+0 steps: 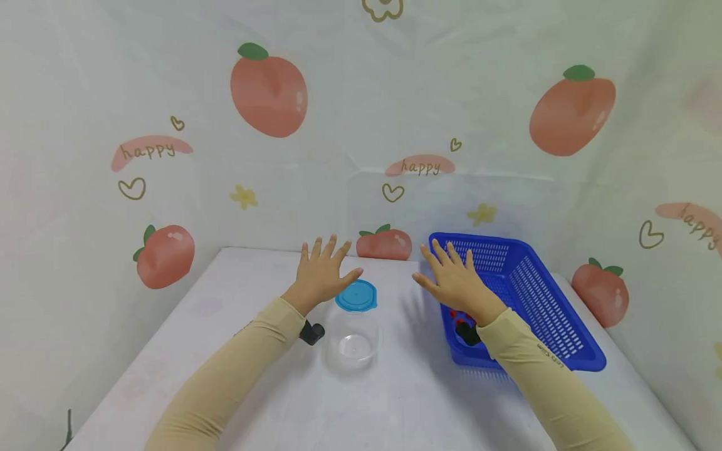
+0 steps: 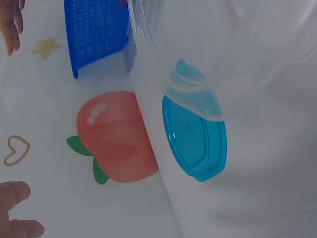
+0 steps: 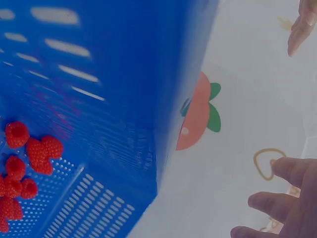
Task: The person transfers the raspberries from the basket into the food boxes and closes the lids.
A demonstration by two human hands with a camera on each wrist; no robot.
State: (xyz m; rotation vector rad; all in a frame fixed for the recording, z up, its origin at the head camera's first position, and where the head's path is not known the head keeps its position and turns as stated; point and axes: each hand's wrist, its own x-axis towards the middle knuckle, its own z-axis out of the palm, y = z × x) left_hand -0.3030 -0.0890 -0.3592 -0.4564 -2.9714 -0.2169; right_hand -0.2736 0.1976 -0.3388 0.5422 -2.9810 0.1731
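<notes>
My left hand (image 1: pixel 320 275) hovers with its fingers spread, nothing in it, near a round blue lid (image 1: pixel 356 295) on the table. Just in front of the lid stands a clear plastic container (image 1: pixel 354 344) without a cover. The right hand (image 1: pixel 455 282), also spread and holding nothing, is above the near left part of a blue basket (image 1: pixel 564 332). Inside that basket lie several red raspberries (image 3: pixel 37 153), seen best in the right wrist view; in the head view the right arm hides most of them.
A white cloth covers the table (image 1: pixel 293 407). Behind it hangs a white backdrop (image 1: pixel 338 94) printed with peaches, hearts and flowers. The basket's raised wall (image 3: pixel 129 99) stands on the right side of the table.
</notes>
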